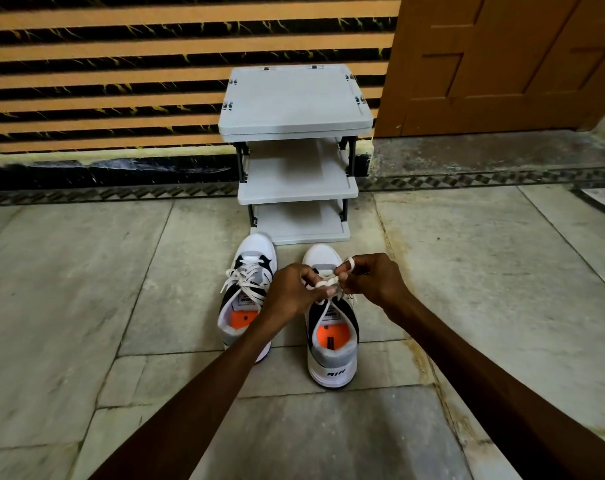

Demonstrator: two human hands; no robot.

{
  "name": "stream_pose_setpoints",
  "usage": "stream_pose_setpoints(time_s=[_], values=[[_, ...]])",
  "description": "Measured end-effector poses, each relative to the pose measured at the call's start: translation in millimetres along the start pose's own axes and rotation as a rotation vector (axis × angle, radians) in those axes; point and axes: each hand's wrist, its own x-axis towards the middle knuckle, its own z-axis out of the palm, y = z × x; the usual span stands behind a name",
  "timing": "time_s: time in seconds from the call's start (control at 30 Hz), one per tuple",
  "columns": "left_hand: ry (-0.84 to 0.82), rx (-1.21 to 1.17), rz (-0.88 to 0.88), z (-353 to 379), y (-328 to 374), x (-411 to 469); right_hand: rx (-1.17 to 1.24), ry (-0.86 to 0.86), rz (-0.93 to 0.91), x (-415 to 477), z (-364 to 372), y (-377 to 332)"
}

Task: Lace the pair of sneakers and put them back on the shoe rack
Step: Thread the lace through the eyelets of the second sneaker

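Two white, grey and black sneakers with orange insoles stand side by side on the floor, toes toward the rack. The left sneaker (246, 299) has its white lace crossed and tied. Over the right sneaker (332, 344) both hands meet above the tongue. My left hand (290, 289) pinches the white lace (325, 282) and my right hand (370, 278) holds its other end, with a loop wrapped round one finger. The grey shoe rack (294, 128) with three shelves stands just beyond the toes against the wall.
A wall of orange and black stripes (103, 81) runs behind the rack. A brown wooden door (502, 64) stands at the right. Grey stone floor tiles (86, 306) spread on both sides of the shoes.
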Motion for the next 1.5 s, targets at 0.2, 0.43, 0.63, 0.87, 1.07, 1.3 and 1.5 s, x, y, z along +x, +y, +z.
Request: stream_pose_setpoints(time_s=[0.2, 0.43, 0.63, 0.87, 1.07, 1.3, 1.5], values=[[-0.056, -0.401, -0.095, -11, 19, 1, 0.003, -0.018, 0.006, -2, -1, -5], [0.105, 0.405, -0.1, -42, 31, -2, 0.022, -0.002, 0.067, -4, 6, -9], [0.228, 1.046, -0.019, -33, 38, -9, -0.089, 0.097, 0.111, -5, 9, -4], [-0.009, 1.162, -0.001, -22, 25, -20, -0.489, 0.216, 0.193, -3, -11, 24], [-0.038, 1.085, 0.087, -6, 19, -17, -0.762, 0.089, 0.198, -13, -9, 33], [-0.135, 0.861, 0.075, 15, 16, -9, -0.615, -0.061, -0.089, -13, 13, 15], [-0.17, 0.582, -0.041, 11, 1, -5, -0.711, -0.109, -0.031, -10, 14, 11]])
